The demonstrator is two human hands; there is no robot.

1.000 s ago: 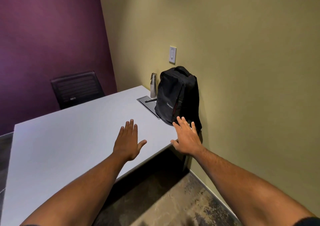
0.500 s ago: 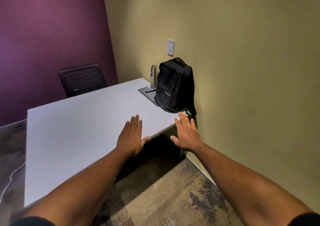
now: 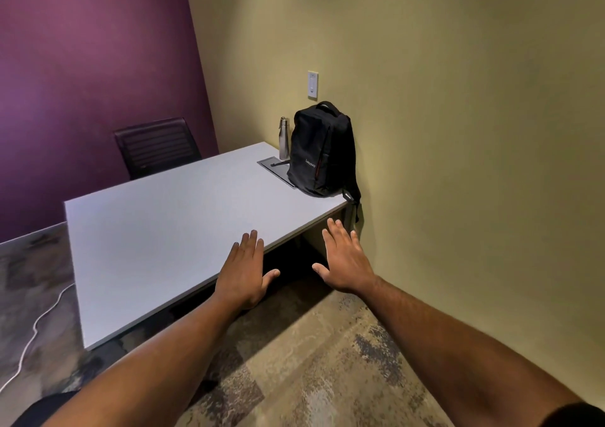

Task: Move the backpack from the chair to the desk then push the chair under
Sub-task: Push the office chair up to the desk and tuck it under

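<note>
A black backpack (image 3: 320, 151) stands upright on the far right corner of the white desk (image 3: 157, 240), leaning against the olive wall. One strap hangs over the desk's right edge. My left hand (image 3: 244, 273) is open, palm down, over the desk's near edge. To its right my right hand (image 3: 343, 259) is open too, fingers spread, in front of the dark gap under the desk. Both hands hold nothing and are well short of the backpack. A black chair (image 3: 157, 147) shows behind the desk's far side, by the purple wall.
A steel bottle (image 3: 283, 138) stands left of the backpack, beside a grey cable hatch (image 3: 273, 166) set in the desktop. A white cable (image 3: 36, 328) trails on the patterned carpet at the left. A light switch (image 3: 313, 84) is on the wall above.
The view has pulled back from the desk. Both hands have drawn away from the backpack toward the desk's near edge, still open.
</note>
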